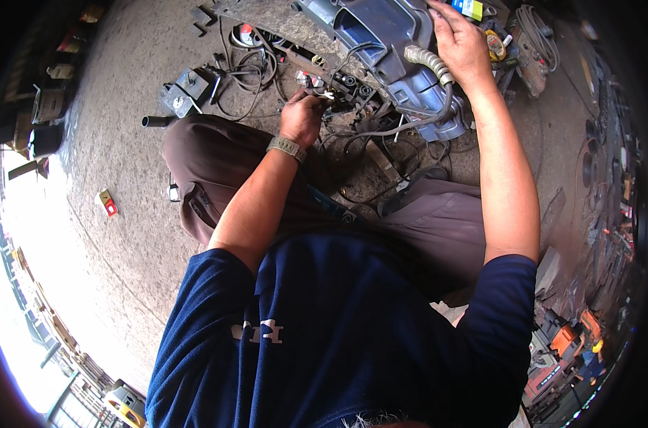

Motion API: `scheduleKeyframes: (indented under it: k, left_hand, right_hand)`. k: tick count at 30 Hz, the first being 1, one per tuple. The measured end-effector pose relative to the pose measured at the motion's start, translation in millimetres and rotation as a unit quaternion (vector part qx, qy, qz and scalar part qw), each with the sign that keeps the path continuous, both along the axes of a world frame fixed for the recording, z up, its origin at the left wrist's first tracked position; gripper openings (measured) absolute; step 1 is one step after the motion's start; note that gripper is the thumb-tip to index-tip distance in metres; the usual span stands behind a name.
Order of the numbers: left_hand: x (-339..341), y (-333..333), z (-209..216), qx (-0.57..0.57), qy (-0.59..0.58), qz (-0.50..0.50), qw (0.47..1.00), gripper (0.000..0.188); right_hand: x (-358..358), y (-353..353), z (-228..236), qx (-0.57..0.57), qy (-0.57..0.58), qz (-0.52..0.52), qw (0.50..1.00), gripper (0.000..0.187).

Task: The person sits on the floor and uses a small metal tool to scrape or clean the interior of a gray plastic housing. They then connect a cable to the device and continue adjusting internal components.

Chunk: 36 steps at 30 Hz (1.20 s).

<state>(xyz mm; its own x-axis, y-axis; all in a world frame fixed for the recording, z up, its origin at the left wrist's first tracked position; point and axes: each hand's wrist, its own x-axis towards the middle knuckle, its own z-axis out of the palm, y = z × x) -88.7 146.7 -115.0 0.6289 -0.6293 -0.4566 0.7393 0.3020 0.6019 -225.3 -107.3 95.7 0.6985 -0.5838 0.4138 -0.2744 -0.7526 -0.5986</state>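
Note:
A large blue-grey machine housing (399, 36) with a rectangular opening stands tilted in front of me. My right hand (465, 53) grips its upper right edge, thumb on the near face. Just below that hand, a ribbed grey cable sleeve (427, 63) leads into a dark cable that curves down along the housing. My left hand (301, 120), with a watch (287, 148) on the wrist, is closed at the fingertips beside a small white piece (329, 95) among dark wires and parts. What exactly its fingers pinch is hidden.
Left of my left hand, a metal block (185, 91) lies on the concrete floor near looped black cables (256, 78). A tape measure (495, 44) and a coiled grey cable (537, 36) are beyond my right hand. A small red-and-yellow box (108, 202) lies far left. Orange tools (563, 339) are at lower right.

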Motion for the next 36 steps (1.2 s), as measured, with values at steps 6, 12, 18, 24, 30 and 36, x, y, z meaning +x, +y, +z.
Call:
scheduleKeyframes:
  k: [6,12,18,24,30,36]
  left_hand:
    - [0.6,2.1,-3.4,-0.022,-0.015,-0.019,0.999,0.016]
    - [-1.6,-1.6,-4.8,-0.059,-0.003,-0.002,0.998,0.013]
    - [-4.1,-2.9,0.2,-0.042,-0.002,0.002,0.999,0.015]
    - [-2.6,4.5,-14.8,0.026,0.0,0.026,0.999,0.011]
    - [-20.6,5.6,-5.7,0.178,-0.003,0.035,0.983,0.031]
    - [-43.2,5.9,45.6,0.179,0.084,-0.048,0.979,0.028]
  right_hand:
    - [0.0,-1.5,-2.8,-0.003,-0.015,0.014,1.0,0.027]
    - [0.3,-2.3,-3.9,0.0,-0.012,0.011,1.0,0.027]
    - [0.2,-2.4,-3.4,-0.003,-0.012,0.012,1.0,0.027]
    - [-0.7,-0.3,-10.2,-0.012,0.003,-0.004,1.0,0.029]
    - [-0.4,-24.0,-22.5,-0.084,-0.049,0.061,0.993,0.029]
    - [0.8,-9.5,-11.7,-0.064,-0.061,0.044,0.995,0.026]
